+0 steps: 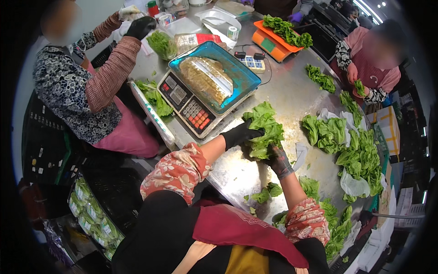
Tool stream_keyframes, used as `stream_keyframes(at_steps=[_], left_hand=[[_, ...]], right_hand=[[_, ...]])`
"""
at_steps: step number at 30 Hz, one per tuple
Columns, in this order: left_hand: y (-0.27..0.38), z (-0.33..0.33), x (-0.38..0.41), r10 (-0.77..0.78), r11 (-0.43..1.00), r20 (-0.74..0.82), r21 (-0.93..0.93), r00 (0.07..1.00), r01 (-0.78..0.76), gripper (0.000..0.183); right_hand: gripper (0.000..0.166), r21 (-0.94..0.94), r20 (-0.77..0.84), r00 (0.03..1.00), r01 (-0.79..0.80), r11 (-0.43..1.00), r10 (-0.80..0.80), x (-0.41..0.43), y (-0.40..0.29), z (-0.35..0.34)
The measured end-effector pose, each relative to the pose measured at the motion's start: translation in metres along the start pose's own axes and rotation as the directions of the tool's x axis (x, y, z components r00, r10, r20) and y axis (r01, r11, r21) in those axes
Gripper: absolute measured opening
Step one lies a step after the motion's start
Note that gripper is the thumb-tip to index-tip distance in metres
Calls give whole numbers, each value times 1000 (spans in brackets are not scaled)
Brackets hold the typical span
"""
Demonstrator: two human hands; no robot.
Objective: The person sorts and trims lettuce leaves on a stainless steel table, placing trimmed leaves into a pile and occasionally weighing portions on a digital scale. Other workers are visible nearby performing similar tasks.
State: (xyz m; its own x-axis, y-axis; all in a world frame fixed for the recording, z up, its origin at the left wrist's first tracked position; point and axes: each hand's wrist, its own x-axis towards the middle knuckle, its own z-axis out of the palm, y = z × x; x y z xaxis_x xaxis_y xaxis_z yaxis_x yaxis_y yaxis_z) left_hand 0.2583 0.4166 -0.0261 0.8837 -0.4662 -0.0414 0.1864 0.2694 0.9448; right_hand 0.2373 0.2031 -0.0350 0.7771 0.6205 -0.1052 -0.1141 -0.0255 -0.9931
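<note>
A head of green leaf lettuce (pixel 265 128) is held between my two hands above the metal table (pixel 236 171). My left hand (pixel 243 134), in a black glove, grips its left side. At the lettuce's lower end is my right hand (pixel 278 160), in a dark patterned glove, with its fingers closed round the base. Just beyond my left hand stands a digital scale (pixel 195 116) with a blue tray (pixel 251 77); a brown, wet-looking slab (pixel 207 80) with a glossy strip lies in the tray. Loose lettuce leaves (pixel 261 196) lie on the table below my hands.
Lettuce heads (pixel 362 157) with white wrapping are piled at the right. An orange scale (pixel 277 41) holding greens and a power strip (pixel 253 64) stand at the back. Co-workers are at the left (pixel 82 92), right (pixel 373 65) and far side. Packed greens (pixel 92 219) fill a crate at lower left.
</note>
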Motion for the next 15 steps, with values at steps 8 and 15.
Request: stream_keyframes(at_steps=[8, 15], left_hand=[[87, -25, -25, 268, 948, -140, 217, 953, -234, 68], [183, -172, -21, 390, 917, -167, 165, 906, -364, 45]], right_hand=[[71, 400, -20, 999, -31, 916, 43, 30, -120, 54], [71, 214, -43, 995, -82, 973, 93, 223, -128, 77]])
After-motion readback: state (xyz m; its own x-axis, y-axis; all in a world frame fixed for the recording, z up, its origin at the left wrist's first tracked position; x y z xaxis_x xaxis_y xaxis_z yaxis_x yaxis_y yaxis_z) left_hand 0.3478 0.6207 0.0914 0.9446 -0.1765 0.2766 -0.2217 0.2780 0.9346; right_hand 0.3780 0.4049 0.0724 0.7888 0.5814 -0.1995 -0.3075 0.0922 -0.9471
